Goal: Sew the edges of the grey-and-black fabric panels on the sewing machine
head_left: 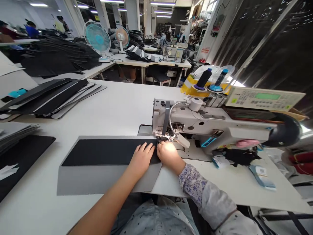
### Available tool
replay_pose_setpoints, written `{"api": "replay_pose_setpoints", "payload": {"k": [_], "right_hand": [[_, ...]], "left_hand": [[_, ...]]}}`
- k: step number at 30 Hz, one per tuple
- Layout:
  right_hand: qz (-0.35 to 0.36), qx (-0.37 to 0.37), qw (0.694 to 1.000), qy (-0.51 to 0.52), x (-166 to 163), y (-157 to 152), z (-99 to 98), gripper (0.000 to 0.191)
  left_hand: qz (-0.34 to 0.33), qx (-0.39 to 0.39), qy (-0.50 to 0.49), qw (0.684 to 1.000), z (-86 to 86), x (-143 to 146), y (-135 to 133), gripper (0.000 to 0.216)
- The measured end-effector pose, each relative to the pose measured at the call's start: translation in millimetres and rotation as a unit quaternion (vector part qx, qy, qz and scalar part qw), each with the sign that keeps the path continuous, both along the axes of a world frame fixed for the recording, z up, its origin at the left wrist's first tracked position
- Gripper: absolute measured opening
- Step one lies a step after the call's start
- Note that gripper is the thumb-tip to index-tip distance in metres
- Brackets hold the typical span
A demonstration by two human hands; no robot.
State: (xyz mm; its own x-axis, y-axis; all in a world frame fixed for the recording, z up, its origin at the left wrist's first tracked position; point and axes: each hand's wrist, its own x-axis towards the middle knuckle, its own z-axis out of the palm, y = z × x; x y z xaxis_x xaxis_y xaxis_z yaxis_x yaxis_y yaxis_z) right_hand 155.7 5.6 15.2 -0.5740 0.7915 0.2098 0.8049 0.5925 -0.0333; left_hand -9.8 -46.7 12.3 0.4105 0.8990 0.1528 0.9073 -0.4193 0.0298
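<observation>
left hand (141, 159): palm down, spread | right hand (169, 156): palm down, forearm sleeved

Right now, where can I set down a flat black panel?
Bare white tabletop lies between the stacked black panels and the sewing machine, behind the grey-and-black panel. A smaller strip lies right of the floral sleeve, before the barcode tags. Crowded: the machine's right end.

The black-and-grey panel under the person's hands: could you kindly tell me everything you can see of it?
It is a flat, matt panel: a black strip lying along a wider grey sheet, both fabric-like. It lies on the white table, its right end reaching the sewing machine. The left hand and right hand press on it.
</observation>
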Motion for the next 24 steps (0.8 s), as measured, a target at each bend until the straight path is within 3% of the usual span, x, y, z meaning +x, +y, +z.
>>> {"api": "replay_pose_setpoints", "payload": {"k": [2,5,7,9,12,14,16,19,24], "right_hand": [[-0.003,0.0,1.0,0.014,3,-3,0.4,0.022],[-0.002,0.024,0.998,0.057,1,-21,1.9,0.03],[0.027,0.034,0.995,0.095,-5,-43,1.2,0.035],[0.117,0.016,0.985,0.124,-16,-70,-2.0,0.031],[0.23,-0.009,0.963,0.141,-34,-103,-9.3,0.019],[0.242,-0.021,0.959,0.145,-45,-114,-13.3,0.026],[0.24,-0.035,0.959,0.147,-51,-116,-15.6,0.028],[0.236,-0.044,0.958,0.16,-52,-113,-16.8,0.028],[0.231,-0.051,0.956,0.171,-51,-113,-16.5,0.028]], "left_hand": [[-0.007,-0.028,-0.026,0.999,1.3,-3,-2,0.052],[-0.043,-0.081,-0.072,0.993,7.5,-14,-4,0.078],[-0.025,-0.083,-0.101,0.991,12.5,-36,-4,0.075],[0.069,-0.047,-0.123,0.989,17.0,-73,-8,0.053],[0.286,0.01,-0.103,0.953,22.7,-146,-24,0.033],[0.419,0.032,-0.053,0.906,25.8,-193,-37,0.034],[0.509,0.02,-0.018,0.861,27.6,-229,-47,0.038],[0.567,-0.029,-0.017,0.823,27.4,-255,-51,0.04],[0.583,-0.04,-0.027,0.811,26.1,-259,-45,0.038]]}}
